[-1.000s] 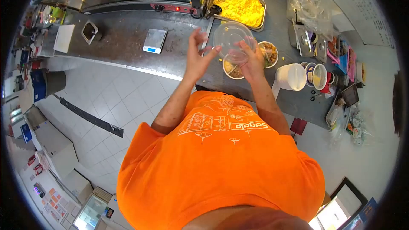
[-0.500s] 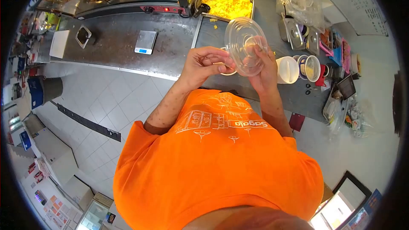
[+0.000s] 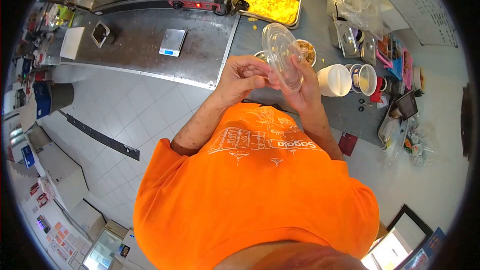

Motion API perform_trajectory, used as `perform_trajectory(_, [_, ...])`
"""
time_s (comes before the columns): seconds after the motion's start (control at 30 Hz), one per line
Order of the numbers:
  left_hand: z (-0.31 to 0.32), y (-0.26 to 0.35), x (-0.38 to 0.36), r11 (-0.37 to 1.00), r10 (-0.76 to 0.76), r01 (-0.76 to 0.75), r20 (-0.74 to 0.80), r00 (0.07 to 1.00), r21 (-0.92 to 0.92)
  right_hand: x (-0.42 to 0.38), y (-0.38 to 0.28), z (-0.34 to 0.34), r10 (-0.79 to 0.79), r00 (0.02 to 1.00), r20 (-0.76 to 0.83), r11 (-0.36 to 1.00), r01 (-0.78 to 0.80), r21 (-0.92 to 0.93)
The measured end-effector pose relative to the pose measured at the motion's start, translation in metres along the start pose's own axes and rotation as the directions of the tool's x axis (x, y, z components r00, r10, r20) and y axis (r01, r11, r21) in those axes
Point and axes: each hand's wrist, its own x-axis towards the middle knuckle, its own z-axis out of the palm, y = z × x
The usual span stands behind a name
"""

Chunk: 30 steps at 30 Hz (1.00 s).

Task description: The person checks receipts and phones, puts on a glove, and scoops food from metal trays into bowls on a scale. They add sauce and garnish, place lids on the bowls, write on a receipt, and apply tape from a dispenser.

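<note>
A clear round plastic lid [image 3: 280, 45] is tilted up on edge between my two hands, above the counter. My right hand [image 3: 307, 85] grips it from the right, with the thumb on its face. At its lower left rim, the curled fingers of my left hand [image 3: 244, 79] pinch the edge. Behind the lid, a round tub of brown food pieces [image 3: 307, 52] shows partly. Part of another rim peeks out behind my left fingers. Close to my right hand stands a white round tub [image 3: 334, 81].
Beyond the lid sits a metal tray of yellow food [image 3: 267, 2] with a black handle in it. A digital scale [image 3: 172, 42] rests on the left counter below a heated display case [image 3: 150, 7]. Stacked cups [image 3: 364, 80], scissors [image 3: 363, 104] and metal containers [image 3: 347, 39] are at right.
The lid has turned more edge-on and moved slightly left and down, with my right hand turning along with it. The tub of brown food behind it has come into sight.
</note>
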Motion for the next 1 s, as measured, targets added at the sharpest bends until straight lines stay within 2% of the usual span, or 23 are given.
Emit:
perform_trajectory(0.03, [-0.002,-0.001,-0.001,1.000,0.025,-0.025,0.006,1.000,-0.013,-0.001,0.000,0.003,0.005,1.000,0.003,1.000,-0.005,-0.001])
perform_trajectory(0.1, [-0.004,0.000,-0.004,0.998,0.054,-0.054,0.002,0.999,-0.022,-0.004,-0.001,0.010,-0.099,0.992,-0.081,0.990,0.090,-0.110])
perform_trajectory(0.2, [-0.004,0.000,-0.008,0.999,0.003,-0.004,-0.028,1.000,-0.042,-0.004,0.000,0.012,-0.109,0.991,-0.074,0.987,0.100,-0.124])
perform_trajectory(0.27, [-0.005,-0.002,-0.010,0.989,-0.023,0.024,0.015,1.000,-0.144,-0.006,0.002,0.015,-0.079,0.995,-0.068,0.992,0.071,-0.105])
perform_trajectory(0.5, [0.000,0.003,-0.019,0.977,-0.080,0.080,0.012,0.997,-0.199,-0.007,0.009,0.018,-0.022,0.998,-0.057,0.998,0.018,-0.066])
perform_trajectory(0.57, [-0.003,0.001,-0.021,0.951,-0.063,0.072,0.038,0.997,-0.301,-0.007,0.010,0.023,-0.017,0.999,-0.049,0.997,0.013,-0.078])
perform_trajectory(0.77, [-0.007,0.002,-0.024,0.913,-0.095,0.126,0.098,0.991,-0.388,-0.007,0.010,0.028,0.005,1.000,-0.026,0.997,-0.007,-0.081])
perform_trajectory(0.9, [0.000,0.010,-0.023,0.915,-0.107,0.129,0.079,0.991,-0.382,-0.005,0.010,0.022,0.062,0.998,-0.014,0.997,-0.062,-0.038])
perform_trajectory(0.97, [0.004,0.019,-0.022,0.989,-0.103,0.100,-0.026,0.994,-0.108,-0.004,0.010,0.018,0.033,0.999,-0.027,0.998,-0.034,-0.050])
perform_trajectory(1.0, [0.007,0.024,-0.022,0.989,-0.103,0.100,-0.022,0.994,-0.108,-0.003,0.009,0.018,0.004,0.999,-0.041,0.998,-0.007,-0.062])
